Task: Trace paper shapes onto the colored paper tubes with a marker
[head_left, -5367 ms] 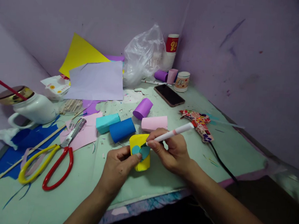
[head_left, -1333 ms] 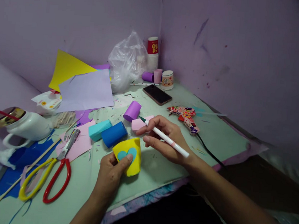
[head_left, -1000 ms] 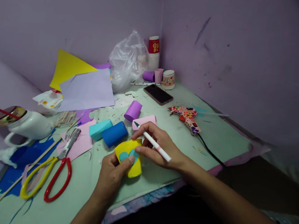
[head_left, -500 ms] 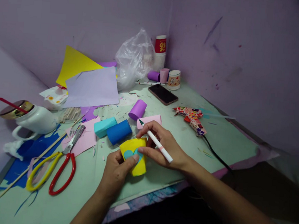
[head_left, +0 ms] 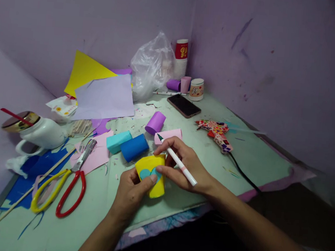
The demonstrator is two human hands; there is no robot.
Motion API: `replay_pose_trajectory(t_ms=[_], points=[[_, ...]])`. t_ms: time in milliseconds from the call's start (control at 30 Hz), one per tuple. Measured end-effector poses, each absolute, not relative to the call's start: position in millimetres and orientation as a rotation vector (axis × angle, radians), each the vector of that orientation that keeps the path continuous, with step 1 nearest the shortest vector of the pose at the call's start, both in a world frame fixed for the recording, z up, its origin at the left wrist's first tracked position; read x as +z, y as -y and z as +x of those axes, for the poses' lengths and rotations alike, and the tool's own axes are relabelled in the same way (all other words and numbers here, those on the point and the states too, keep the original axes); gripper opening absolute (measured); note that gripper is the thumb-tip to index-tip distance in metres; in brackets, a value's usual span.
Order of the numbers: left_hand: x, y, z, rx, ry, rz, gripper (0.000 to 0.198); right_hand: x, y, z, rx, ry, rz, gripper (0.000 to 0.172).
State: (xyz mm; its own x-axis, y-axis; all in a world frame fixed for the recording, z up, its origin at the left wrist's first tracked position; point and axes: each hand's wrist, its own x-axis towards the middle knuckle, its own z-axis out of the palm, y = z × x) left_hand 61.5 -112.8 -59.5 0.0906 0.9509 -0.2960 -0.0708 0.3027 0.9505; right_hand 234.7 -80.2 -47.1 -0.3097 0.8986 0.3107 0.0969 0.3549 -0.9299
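Observation:
A yellow paper-covered cup [head_left: 155, 178] with a teal heart [head_left: 149, 173] on its side lies near the table's front edge. My left hand [head_left: 131, 194] grips it from below, thumb pressed on the heart. My right hand [head_left: 186, 167] holds a white marker [head_left: 177, 162] between its fingers, green tip pointing up and away from the cup, while its forefinger and thumb rest on the cup's right side and the heart.
Blue [head_left: 134, 147], teal [head_left: 118, 141], purple [head_left: 155, 122] and pink [head_left: 169, 135] paper rolls lie just behind the cup. Scissors [head_left: 61, 185] are at the left, a white jug [head_left: 39, 131] further left, a patterned glue gun [head_left: 217, 132] with its cord at the right, a phone [head_left: 183, 105] behind.
My right hand turned the marker tip away from the heart, lifted off, then came back down so its fingers touch the cup. The left hand kept hold of the cup.

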Motion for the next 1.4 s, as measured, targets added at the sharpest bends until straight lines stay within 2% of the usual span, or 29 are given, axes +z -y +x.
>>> replay_pose_trajectory(t_ms=[1167, 1400], points=[[-57.3, 114.3, 62.9, 0.992, -1.193, 0.966, 0.035, -51.6, 81.2, 233.5, 0.994, 1.666, -0.867, 0.030], [-54.6, 114.7, 63.6, 0.952, -1.259, 0.977, 0.037, -41.7, 77.0, 239.1, 0.997, 1.422, -0.812, 0.024]])
